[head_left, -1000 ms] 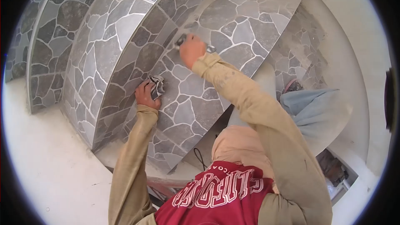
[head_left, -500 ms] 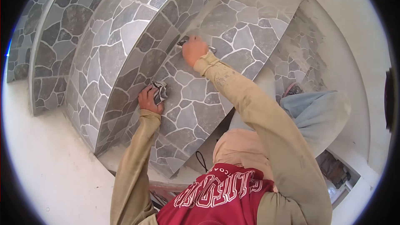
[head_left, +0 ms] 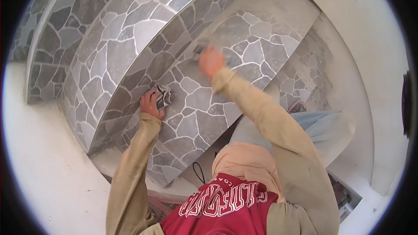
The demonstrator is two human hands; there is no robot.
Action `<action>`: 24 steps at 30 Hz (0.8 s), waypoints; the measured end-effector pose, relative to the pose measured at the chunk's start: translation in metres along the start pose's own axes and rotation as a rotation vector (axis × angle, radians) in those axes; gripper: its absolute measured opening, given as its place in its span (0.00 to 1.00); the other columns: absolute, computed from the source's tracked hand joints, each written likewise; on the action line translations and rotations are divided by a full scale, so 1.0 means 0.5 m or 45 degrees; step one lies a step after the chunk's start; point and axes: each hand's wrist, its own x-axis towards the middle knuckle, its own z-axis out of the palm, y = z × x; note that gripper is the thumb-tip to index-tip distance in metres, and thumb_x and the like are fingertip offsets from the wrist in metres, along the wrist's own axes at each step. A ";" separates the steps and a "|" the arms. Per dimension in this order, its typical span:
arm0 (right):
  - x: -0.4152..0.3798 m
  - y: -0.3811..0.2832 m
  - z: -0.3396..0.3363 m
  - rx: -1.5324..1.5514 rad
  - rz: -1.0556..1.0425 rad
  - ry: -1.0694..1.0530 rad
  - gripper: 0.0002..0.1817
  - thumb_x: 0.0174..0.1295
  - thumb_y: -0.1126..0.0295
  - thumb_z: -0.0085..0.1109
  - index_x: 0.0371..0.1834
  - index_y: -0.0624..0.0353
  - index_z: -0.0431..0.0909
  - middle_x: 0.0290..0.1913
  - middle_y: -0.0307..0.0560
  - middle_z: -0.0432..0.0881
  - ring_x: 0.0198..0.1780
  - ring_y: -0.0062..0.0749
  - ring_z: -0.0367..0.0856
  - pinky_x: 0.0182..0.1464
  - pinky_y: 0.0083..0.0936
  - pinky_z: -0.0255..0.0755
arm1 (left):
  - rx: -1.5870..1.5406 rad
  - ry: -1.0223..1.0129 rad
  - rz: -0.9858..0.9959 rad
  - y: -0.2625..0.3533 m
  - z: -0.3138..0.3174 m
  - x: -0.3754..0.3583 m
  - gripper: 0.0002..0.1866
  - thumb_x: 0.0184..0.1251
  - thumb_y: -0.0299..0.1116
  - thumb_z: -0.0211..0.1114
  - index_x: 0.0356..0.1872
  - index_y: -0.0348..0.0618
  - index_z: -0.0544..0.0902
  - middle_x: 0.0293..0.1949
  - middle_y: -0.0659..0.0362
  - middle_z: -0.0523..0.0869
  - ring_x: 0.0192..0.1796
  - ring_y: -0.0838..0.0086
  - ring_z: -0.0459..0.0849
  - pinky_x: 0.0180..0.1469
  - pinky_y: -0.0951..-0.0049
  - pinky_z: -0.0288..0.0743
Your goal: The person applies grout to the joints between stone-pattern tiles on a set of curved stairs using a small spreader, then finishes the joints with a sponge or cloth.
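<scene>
My left hand [head_left: 151, 103] is closed around a crumpled grey-and-white rag [head_left: 163, 97]. It rests low against the curved riser [head_left: 130, 80], where the riser meets the stone-patterned step tread [head_left: 198, 119]. Farther along the same joint my right hand [head_left: 211, 62] is closed in a fist over the tread. From it sticks a small dark tool [head_left: 200, 48], smeared by motion, whose exact kind I cannot make out. White joint lines run between the grey stone shapes, and pale dust covers the far part of the tread.
Higher curved steps [head_left: 126, 30] rise on the left. A lower, dusty step [head_left: 307, 67] lies to the right, beside my bent leg [head_left: 322, 130]. A pale wall [head_left: 370, 39] curves along the right side. A dark cord loop [head_left: 199, 172] hangs at the tread's near edge.
My right hand has shifted slightly right and down in the picture with the tool, and is now blurred. The left hand stays at the riser with the rag. The whole view has tilted a little.
</scene>
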 end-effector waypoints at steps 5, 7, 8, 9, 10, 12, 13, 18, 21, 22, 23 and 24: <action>0.059 0.043 -0.061 -0.160 -0.020 -0.021 0.12 0.60 0.67 0.56 0.36 0.61 0.87 0.41 0.56 0.85 0.41 0.48 0.86 0.35 0.43 0.81 | -0.018 0.026 0.003 -0.004 -0.009 0.017 0.28 0.42 0.32 0.70 0.52 0.47 0.80 0.59 0.52 0.79 0.59 0.49 0.76 0.62 0.51 0.68; 0.027 0.056 -0.035 -0.308 -0.083 0.084 0.12 0.59 0.67 0.55 0.36 0.58 0.87 0.40 0.55 0.85 0.39 0.48 0.87 0.35 0.42 0.80 | -0.052 0.039 -0.018 -0.005 0.003 0.001 0.28 0.42 0.31 0.70 0.52 0.48 0.80 0.59 0.52 0.79 0.59 0.49 0.76 0.62 0.52 0.68; -0.014 0.062 -0.019 -0.370 -0.117 0.106 0.11 0.59 0.66 0.55 0.37 0.56 0.88 0.40 0.54 0.85 0.38 0.48 0.87 0.34 0.42 0.80 | -0.035 0.011 -0.039 -0.002 -0.001 -0.003 0.29 0.41 0.31 0.69 0.53 0.48 0.80 0.59 0.52 0.79 0.59 0.49 0.76 0.62 0.52 0.69; 0.032 0.154 -0.020 -0.388 -0.111 0.046 0.10 0.63 0.66 0.54 0.40 0.54 0.85 0.41 0.52 0.85 0.42 0.52 0.86 0.34 0.46 0.80 | -0.006 -0.005 -0.058 -0.003 -0.003 0.001 0.30 0.40 0.31 0.69 0.53 0.49 0.81 0.59 0.52 0.79 0.59 0.49 0.76 0.62 0.52 0.69; 0.065 0.229 -0.061 -0.331 -0.143 0.137 0.08 0.62 0.67 0.55 0.38 0.53 0.84 0.37 0.53 0.85 0.40 0.51 0.86 0.37 0.48 0.80 | -0.002 0.024 -0.035 -0.007 0.001 0.003 0.30 0.39 0.31 0.69 0.53 0.49 0.81 0.59 0.52 0.78 0.58 0.49 0.76 0.62 0.52 0.69; 0.077 0.321 -0.177 -0.027 0.054 0.076 0.12 0.52 0.62 0.70 0.34 0.58 0.86 0.35 0.58 0.87 0.41 0.57 0.87 0.44 0.47 0.80 | -0.026 0.020 -0.042 -0.016 0.001 0.000 0.31 0.39 0.31 0.69 0.53 0.49 0.81 0.59 0.53 0.78 0.58 0.49 0.76 0.61 0.52 0.70; 0.049 0.336 -0.249 0.158 0.069 -0.113 0.16 0.51 0.60 0.73 0.38 0.59 0.86 0.37 0.59 0.88 0.42 0.57 0.87 0.45 0.44 0.80 | -0.014 0.011 -0.044 -0.018 0.003 0.000 0.31 0.38 0.31 0.69 0.53 0.49 0.81 0.59 0.53 0.78 0.58 0.50 0.76 0.61 0.52 0.70; -0.170 0.390 -0.224 0.665 0.344 -0.583 0.28 0.49 0.54 0.76 0.44 0.68 0.85 0.41 0.66 0.88 0.44 0.55 0.88 0.48 0.42 0.79 | -0.007 0.026 -0.058 -0.017 0.009 -0.004 0.30 0.39 0.30 0.69 0.53 0.50 0.81 0.59 0.54 0.79 0.58 0.50 0.76 0.60 0.52 0.71; -0.208 0.344 -0.146 0.647 0.344 -0.522 0.30 0.49 0.52 0.77 0.39 0.72 0.84 0.38 0.67 0.87 0.43 0.52 0.88 0.47 0.41 0.79 | 0.011 0.070 -0.005 -0.020 0.013 -0.002 0.30 0.41 0.28 0.72 0.54 0.51 0.81 0.59 0.56 0.79 0.59 0.52 0.77 0.60 0.54 0.71; -0.214 0.317 -0.121 0.487 0.233 -0.428 0.29 0.50 0.52 0.77 0.37 0.73 0.83 0.37 0.66 0.88 0.43 0.49 0.89 0.47 0.40 0.79 | 0.008 0.056 -0.011 -0.013 0.011 -0.008 0.30 0.41 0.28 0.72 0.54 0.51 0.81 0.59 0.56 0.79 0.59 0.52 0.77 0.60 0.54 0.71; -0.217 0.280 -0.149 0.398 0.195 -0.375 0.28 0.51 0.53 0.77 0.36 0.73 0.82 0.35 0.64 0.88 0.40 0.49 0.89 0.45 0.40 0.79 | 0.023 0.050 -0.029 -0.011 0.009 -0.005 0.30 0.41 0.28 0.72 0.54 0.51 0.81 0.59 0.56 0.79 0.59 0.52 0.77 0.60 0.54 0.71; -0.213 0.291 -0.167 0.401 0.217 -0.378 0.28 0.51 0.53 0.77 0.36 0.73 0.82 0.35 0.64 0.88 0.40 0.49 0.89 0.45 0.40 0.79 | 0.034 0.042 -0.040 -0.010 0.009 -0.001 0.30 0.41 0.28 0.73 0.54 0.51 0.80 0.59 0.56 0.79 0.59 0.53 0.77 0.60 0.54 0.71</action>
